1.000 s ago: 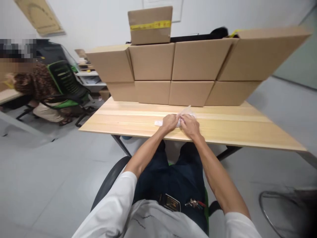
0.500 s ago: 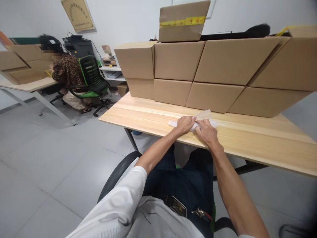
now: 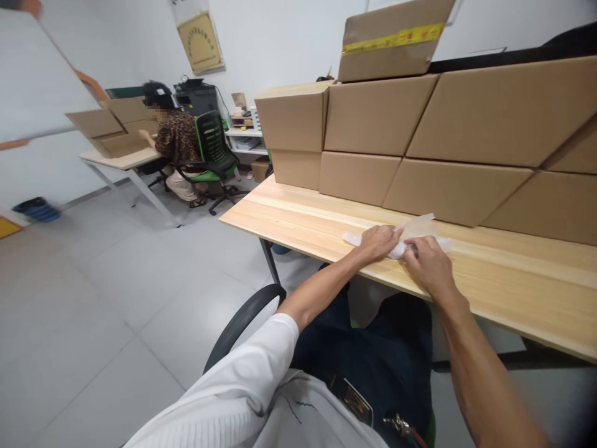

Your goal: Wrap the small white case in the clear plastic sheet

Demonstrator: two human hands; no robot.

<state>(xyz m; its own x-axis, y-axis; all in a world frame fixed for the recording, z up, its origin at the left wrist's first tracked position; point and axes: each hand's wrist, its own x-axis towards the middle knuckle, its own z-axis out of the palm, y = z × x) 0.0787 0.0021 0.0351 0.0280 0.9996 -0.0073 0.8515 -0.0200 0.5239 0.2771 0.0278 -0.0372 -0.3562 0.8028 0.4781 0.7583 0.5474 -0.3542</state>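
Observation:
A crumpled sheet of thin, whitish see-through wrapping (image 3: 422, 227) lies on the wooden table (image 3: 298, 214) near its front edge. My left hand (image 3: 380, 241) presses down on the left part of the wrapping, fingers closed on it. Just to the right, my right hand (image 3: 429, 261) has its fingers curled and pinches the wrapping's middle. A white bunched part shows between the two hands. Whether anything lies inside the wrapping is hidden by my fingers.
Cardboard boxes (image 3: 364, 180) stand stacked two high along the table's back, with a yellow-taped box (image 3: 392, 56) on top. To the left, a person (image 3: 175, 140) sits at another table near a green and black chair (image 3: 214, 143). A blue bin (image 3: 37, 210) stands by the wall.
The view has swung left, so the table and boxes appear farther right. Both hands stay on the wrapping; the right hand's fingers have shifted slightly.

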